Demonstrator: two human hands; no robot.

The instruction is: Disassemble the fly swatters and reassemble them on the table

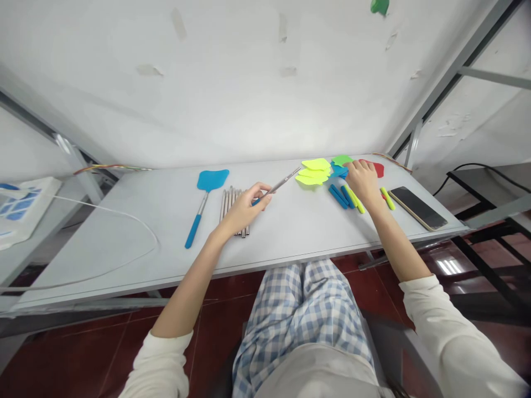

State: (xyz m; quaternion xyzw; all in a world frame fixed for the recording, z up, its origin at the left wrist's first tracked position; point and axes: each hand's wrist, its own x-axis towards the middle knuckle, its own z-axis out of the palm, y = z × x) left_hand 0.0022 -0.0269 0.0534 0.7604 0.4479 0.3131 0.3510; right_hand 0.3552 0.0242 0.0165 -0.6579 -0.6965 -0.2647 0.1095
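Observation:
My left hand (248,207) is closed around a thin metal rod (286,180) with a blue grip at its lower end; the rod slants up to the right. Beneath and beside that hand lies a row of several metal rods (228,202). My right hand (362,178) reaches down with bent fingers among flat plastic swatter heads: blue (338,170), green (342,160) and red (378,168). Its fingertips are mostly hidden, so what they grip cannot be made out. Yellow heads (314,172) lie stacked just left of it. Blue grips (338,197) and yellow grips (357,199) lie below.
A blue fly swatter (199,207) lies left of the rods. At the right end of the table (124,232) lie a phone (418,208) and another yellow grip (388,198). A white cable (143,224) loops across the left side. The wall (249,110) rises behind.

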